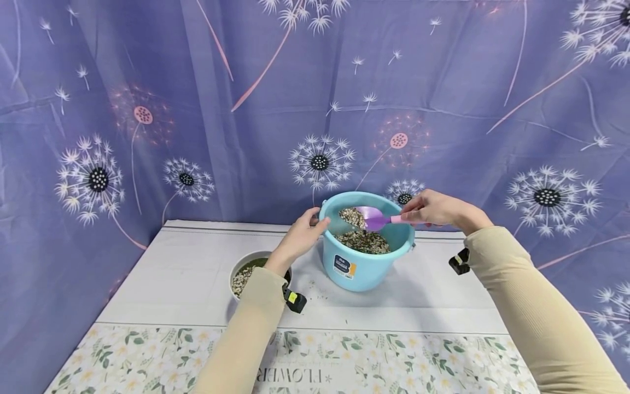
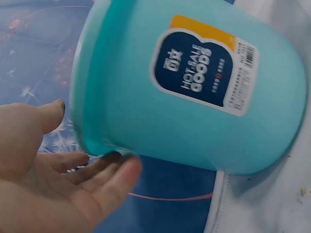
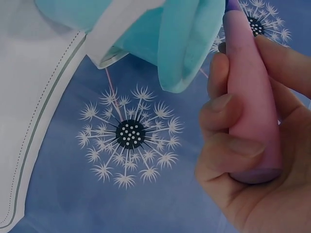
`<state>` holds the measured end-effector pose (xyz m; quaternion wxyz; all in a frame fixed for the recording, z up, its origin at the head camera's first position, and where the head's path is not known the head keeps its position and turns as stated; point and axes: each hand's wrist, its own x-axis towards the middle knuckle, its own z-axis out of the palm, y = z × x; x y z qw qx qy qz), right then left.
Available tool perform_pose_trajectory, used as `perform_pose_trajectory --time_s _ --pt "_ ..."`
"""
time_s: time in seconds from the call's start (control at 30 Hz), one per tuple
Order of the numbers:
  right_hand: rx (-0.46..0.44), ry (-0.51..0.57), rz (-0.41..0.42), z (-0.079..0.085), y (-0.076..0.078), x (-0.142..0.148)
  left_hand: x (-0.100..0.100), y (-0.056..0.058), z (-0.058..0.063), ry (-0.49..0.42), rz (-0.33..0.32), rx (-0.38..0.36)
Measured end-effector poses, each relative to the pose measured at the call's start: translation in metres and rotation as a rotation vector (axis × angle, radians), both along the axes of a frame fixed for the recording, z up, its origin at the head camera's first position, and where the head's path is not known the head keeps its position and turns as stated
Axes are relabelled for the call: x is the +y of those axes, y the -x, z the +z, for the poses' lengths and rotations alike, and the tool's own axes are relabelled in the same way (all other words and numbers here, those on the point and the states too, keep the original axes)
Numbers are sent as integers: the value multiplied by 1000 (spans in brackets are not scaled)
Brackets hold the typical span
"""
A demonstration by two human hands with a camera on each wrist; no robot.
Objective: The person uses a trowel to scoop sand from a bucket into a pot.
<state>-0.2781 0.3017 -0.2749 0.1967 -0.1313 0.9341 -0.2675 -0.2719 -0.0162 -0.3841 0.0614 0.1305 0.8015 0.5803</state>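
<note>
A light blue bucket (image 1: pixel 361 271) stands upright on the table, with a loose, gravel-like mix (image 1: pixel 365 241) inside. My right hand (image 1: pixel 435 209) grips the pink handle (image 3: pixel 252 97) of a garden trowel, fingers curled round it. The trowel's purple blade (image 1: pixel 375 219) is over the bucket's opening and carries a heap of the same speckled mix (image 1: pixel 352 217). At the bucket's left rim is my left hand (image 1: pixel 301 235); in the left wrist view its loosely extended fingers (image 2: pixel 119 182) touch under the rim, with the thumb apart.
Left of the bucket sits a white bowl (image 1: pixel 232 276) with pale pebbles and a greenish inside, partly hidden by my left sleeve. A few crumbs lie on the white table cover (image 1: pixel 172 273) between them. A purple dandelion-print curtain (image 1: pixel 256 153) hangs close behind the bucket.
</note>
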Motion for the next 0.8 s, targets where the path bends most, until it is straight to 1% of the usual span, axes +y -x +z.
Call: perform_pose_trajectory --time_s 0.13,0.2,0.3,0.37,0.4,0.47,0.57,0.63,0.7,0.8 --pt "-2 8 -23 2 -2 0 -13 -8 12 30 2 3" --pt "-1 16 -30 5 -3 0 -24 -12 18 58 -1 29" --pt "-8 30 -46 9 -6 0 -46 -19 26 120 -3 84" --pt "-5 36 -48 14 -7 0 -62 -24 28 159 -8 118" --pt "-2 35 -48 16 -8 -1 -71 -26 28 171 -7 123" --pt "-1 42 -45 20 -10 -3 -89 -33 26 175 -16 120" --pt "5 52 -19 24 -13 -9 -113 -44 19 177 -34 121" --pt "-1 66 0 26 -14 -15 -128 -52 12 179 -51 129" --pt "3 75 30 26 -16 -23 -140 -60 4 207 -58 151" --pt "18 73 73 24 -19 -37 -157 -72 -9 246 -71 148"
